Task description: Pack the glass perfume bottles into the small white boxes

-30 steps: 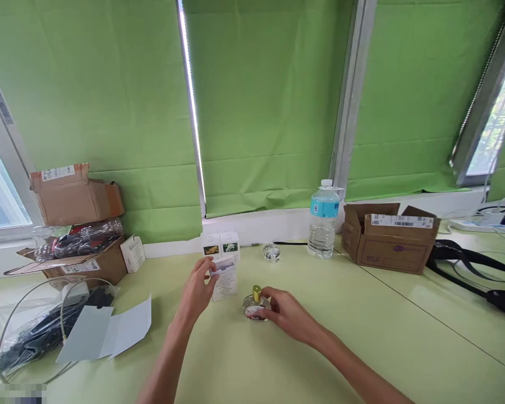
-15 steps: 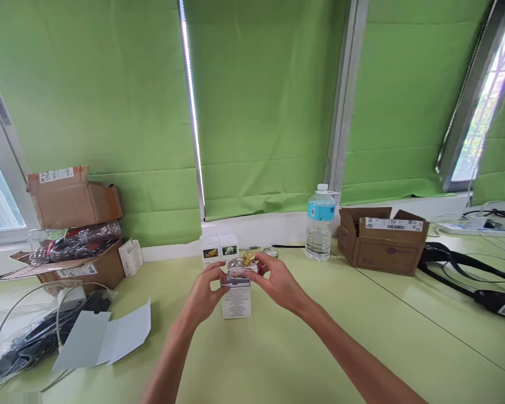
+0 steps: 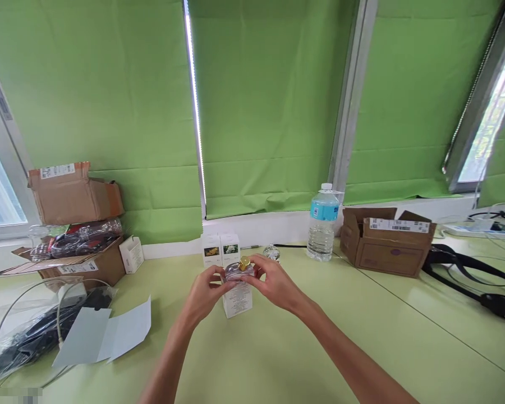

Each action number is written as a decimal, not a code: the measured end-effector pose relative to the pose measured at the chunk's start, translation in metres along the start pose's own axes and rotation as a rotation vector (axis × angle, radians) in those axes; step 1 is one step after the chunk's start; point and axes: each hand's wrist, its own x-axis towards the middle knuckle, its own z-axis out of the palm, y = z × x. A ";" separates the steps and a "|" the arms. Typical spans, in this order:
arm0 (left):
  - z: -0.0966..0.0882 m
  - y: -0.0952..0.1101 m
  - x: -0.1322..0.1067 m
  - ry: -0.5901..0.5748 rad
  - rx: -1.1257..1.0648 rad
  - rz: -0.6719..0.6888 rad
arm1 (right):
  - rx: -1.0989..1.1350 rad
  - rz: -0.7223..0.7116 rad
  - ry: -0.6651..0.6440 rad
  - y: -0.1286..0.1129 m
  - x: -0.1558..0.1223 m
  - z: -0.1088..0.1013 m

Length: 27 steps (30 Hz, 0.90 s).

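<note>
A clear glass perfume bottle [image 3: 234,271] with a gold neck [image 3: 244,262] is held between both hands, above a white printed box [image 3: 238,303] standing on the table. My left hand [image 3: 208,287] pinches the bottle's left side between thumb and fingers. On the opposite side, my right hand [image 3: 276,280] closes round the bottle, fingers close to the gold neck. The bottle's lower part and the box's top are hidden, so I cannot tell how far the one sits in the other. Behind my right hand lies a clear, glassy piece [image 3: 271,252].
Two white boxes with flower pictures [image 3: 221,250] stand behind. Further right are a water bottle [image 3: 322,224] and an open cardboard box [image 3: 389,244]. Stacked cartons [image 3: 76,196], a folded white card [image 3: 105,336] and a bagged black item [image 3: 37,336] occupy the left.
The perfume bottle has tipped so its gold neck faces me more, and both hands have shifted slightly with it. The white box beneath has turned a little.
</note>
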 end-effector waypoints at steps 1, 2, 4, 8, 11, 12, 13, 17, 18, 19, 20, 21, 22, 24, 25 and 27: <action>0.000 -0.001 0.000 0.003 -0.009 -0.007 | -0.004 0.004 -0.004 0.001 0.000 0.001; 0.000 -0.002 0.000 0.012 -0.015 -0.009 | -0.008 0.008 -0.009 0.002 0.000 0.002; -0.001 -0.002 0.000 0.033 -0.022 -0.011 | -0.017 0.015 -0.023 0.006 0.000 0.004; -0.001 -0.001 0.000 0.032 -0.001 -0.011 | -0.051 0.027 -0.042 0.011 0.000 0.006; 0.000 0.000 0.000 0.011 0.004 0.007 | -0.070 0.040 -0.072 0.010 0.000 0.005; 0.001 0.000 0.000 0.007 0.003 0.010 | -0.068 0.040 -0.080 0.009 0.000 0.004; 0.001 0.000 0.000 0.004 0.002 0.012 | -0.062 0.038 -0.086 0.008 0.000 0.004; 0.002 0.001 -0.001 0.001 0.012 0.017 | -0.049 0.024 -0.096 0.005 -0.001 0.005; 0.002 0.002 -0.001 -0.003 0.022 0.014 | -0.052 0.021 -0.090 0.005 -0.001 0.006; 0.001 0.002 -0.001 -0.009 0.034 0.013 | -0.058 0.019 -0.079 0.005 -0.001 0.007; 0.001 0.003 -0.002 -0.016 0.047 0.014 | -0.068 0.019 -0.064 0.005 -0.001 0.008; 0.000 0.003 -0.002 -0.022 0.061 0.018 | -0.080 0.022 -0.051 0.005 0.000 0.009; -0.001 0.003 -0.002 -0.029 0.073 0.023 | -0.095 0.026 -0.042 0.005 0.000 0.010; -0.001 0.003 -0.002 -0.049 0.080 0.034 | -0.114 0.039 -0.041 0.004 -0.001 0.010; -0.001 0.002 -0.002 -0.061 0.075 0.034 | -0.107 0.045 -0.046 0.004 -0.001 0.010; -0.001 -0.002 -0.001 -0.077 0.063 0.024 | -0.065 0.059 -0.052 0.001 -0.002 0.010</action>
